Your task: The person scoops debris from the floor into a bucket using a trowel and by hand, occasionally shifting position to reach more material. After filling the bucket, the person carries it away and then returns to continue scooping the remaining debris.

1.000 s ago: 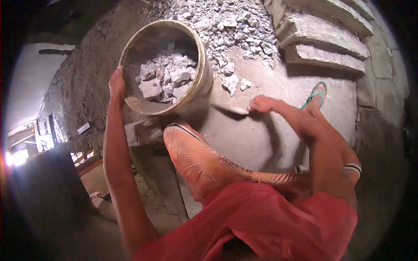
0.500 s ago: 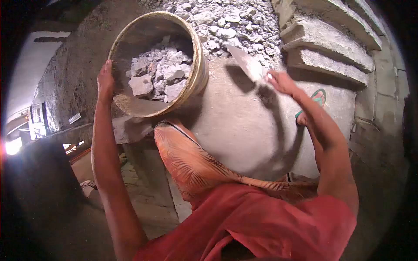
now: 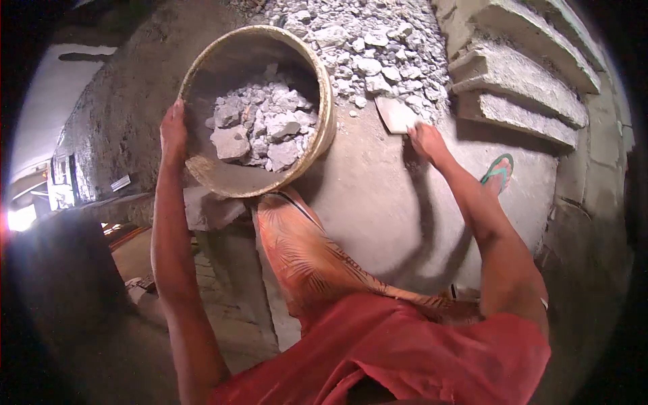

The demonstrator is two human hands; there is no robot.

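Note:
My left hand (image 3: 173, 135) grips the left rim of a round bucket (image 3: 325, 128), which is tipped so its mouth faces me. Grey broken rubble (image 3: 260, 128) lies in the lower part of the bucket. In my right hand (image 3: 425, 140) is a trowel (image 3: 395, 115), its handle mostly hidden by my fingers. The flat pale blade sits at the near edge of a heap of grey rubble (image 3: 378, 57) on the floor.
Rough concrete steps (image 3: 523, 88) rise at the right of the heap. My sandalled foot (image 3: 498, 174) rests on the concrete floor (image 3: 364, 216). Below the bucket is a concrete block (image 3: 210, 208) beside a drop to a lower level at left.
The trowel has turned and its blade now lies at the rubble's near edge, closer in. The bucket, still in my left hand, appears slightly lower and further right, as does the whole scene.

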